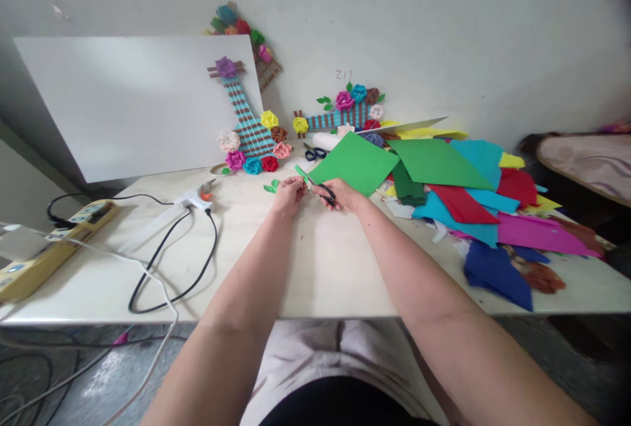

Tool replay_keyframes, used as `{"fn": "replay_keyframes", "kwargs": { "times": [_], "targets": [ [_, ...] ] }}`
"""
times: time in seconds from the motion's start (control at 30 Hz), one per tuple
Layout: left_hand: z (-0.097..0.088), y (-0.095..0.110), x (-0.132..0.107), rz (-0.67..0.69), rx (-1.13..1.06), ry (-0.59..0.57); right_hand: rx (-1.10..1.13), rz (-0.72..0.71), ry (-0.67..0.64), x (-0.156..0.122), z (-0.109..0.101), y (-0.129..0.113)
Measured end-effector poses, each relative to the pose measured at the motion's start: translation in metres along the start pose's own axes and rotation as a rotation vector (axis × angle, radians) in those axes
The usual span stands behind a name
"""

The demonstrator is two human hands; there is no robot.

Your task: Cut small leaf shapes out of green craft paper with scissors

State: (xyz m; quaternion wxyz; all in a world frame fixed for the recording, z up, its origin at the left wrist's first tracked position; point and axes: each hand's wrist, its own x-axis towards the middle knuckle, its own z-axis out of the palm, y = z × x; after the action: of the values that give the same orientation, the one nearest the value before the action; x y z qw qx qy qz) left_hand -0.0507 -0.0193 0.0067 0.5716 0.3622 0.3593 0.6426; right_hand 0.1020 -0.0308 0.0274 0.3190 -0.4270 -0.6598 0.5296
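Scissors (pixel 327 195) in right hand (pixel 343 194), green strip (pixel 300 172) in left hand (pixel 290 194)

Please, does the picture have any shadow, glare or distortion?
Head view: soft shadows fall on the table beside the forearms; head view also: glare whitens the floor at lower left, the upper right corner is dark, and the forearms seem stretched.

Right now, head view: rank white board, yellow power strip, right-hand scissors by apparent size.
1. White board
2. Yellow power strip, cut by the left edge
3. Scissors, partly covered by the right hand
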Motion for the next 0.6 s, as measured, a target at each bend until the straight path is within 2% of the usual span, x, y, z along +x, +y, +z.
{"fn": "replay_keyframes", "kwargs": {
  "times": [0.6],
  "targets": [
    [-0.0025, -0.0009, 0.0017, -0.002, -0.038, 0.022, -0.055, 0.029, 0.045, -0.0001, 0.0037, -0.0037]
  ]
}}
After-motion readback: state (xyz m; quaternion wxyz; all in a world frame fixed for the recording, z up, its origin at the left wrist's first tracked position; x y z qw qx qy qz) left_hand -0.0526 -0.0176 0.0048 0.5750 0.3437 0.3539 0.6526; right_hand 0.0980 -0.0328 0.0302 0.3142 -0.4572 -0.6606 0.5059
